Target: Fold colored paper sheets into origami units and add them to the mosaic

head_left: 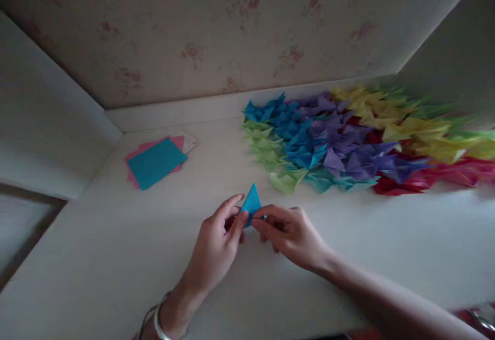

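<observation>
A small folded piece of blue paper (252, 200) is held up between both hands near the middle of the white table, its pointed tip facing away from me. My left hand (218, 234) pinches its left side, thumb in front and fingers behind. On the other side, the thumb and forefinger of my right hand (290, 231) close on its lower right edge. The fingers cover the lower part of the paper, so its folds there are hidden.
Many folded paper cranes (309, 139) in blue, purple, green, yellow and red lie in rows at the back right. A stack of blue and pink paper sheets (157, 162) rests at the left. Floral wallpaper (240, 25) covers the wall behind the table (116, 257).
</observation>
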The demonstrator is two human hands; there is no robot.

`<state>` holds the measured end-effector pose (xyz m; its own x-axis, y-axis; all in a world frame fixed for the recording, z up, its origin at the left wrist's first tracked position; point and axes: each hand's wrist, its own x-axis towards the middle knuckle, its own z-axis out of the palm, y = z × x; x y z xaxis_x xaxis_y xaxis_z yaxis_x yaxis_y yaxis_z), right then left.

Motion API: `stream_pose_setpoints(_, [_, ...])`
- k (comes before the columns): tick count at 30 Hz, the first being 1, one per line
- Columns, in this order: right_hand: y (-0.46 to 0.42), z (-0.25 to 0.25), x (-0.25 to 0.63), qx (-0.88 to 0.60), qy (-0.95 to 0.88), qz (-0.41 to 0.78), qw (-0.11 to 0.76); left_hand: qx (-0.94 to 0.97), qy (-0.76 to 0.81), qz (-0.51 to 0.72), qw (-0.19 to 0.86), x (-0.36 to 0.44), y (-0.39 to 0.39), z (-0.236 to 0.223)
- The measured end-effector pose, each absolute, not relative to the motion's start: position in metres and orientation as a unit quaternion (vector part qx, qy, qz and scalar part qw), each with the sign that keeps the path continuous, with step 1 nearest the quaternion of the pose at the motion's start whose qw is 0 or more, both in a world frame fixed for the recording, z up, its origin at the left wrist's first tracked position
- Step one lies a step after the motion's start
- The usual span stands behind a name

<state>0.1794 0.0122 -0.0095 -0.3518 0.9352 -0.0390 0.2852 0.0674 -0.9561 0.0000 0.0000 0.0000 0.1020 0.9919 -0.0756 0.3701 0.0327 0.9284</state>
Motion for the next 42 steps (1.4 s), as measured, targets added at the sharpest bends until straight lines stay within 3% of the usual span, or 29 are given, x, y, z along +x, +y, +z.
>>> stream_pose_setpoints(6, [0.013,-0.015,0.177,-0.486,-0.677,0.406,0.374,0.534,0.544,0.386,0.520,-0.005,0.002,0.003])
stream_pose_setpoints(11, [0.020,-0.012,0.180,-0.473,-0.569,0.515,0.432,0.478,0.514,0.400,0.589,-0.004,0.001,0.003])
stream_pose_setpoints(15, [0.024,-0.009,0.183,-0.433,-0.548,0.598,0.394,0.493,0.519,0.394,0.576,-0.001,0.001,0.001])
stream_pose_setpoints(20, [0.024,-0.008,0.183,-0.450,-0.589,0.552,0.381,0.500,0.534,0.391,0.558,-0.001,0.000,0.003])
stream_pose_setpoints(26, [0.026,-0.008,0.186,-0.477,-0.568,0.554,0.378,0.541,0.549,0.318,0.552,-0.001,0.000,0.005])
stream_pose_setpoints(39, [0.029,-0.011,0.183,-0.481,-0.544,0.569,0.385,0.546,0.560,0.283,0.556,0.000,-0.005,0.010])
stream_pose_setpoints(42, [0.027,-0.010,0.182,-0.471,-0.559,0.566,0.382,0.597,0.566,0.265,0.503,0.002,-0.006,0.010])
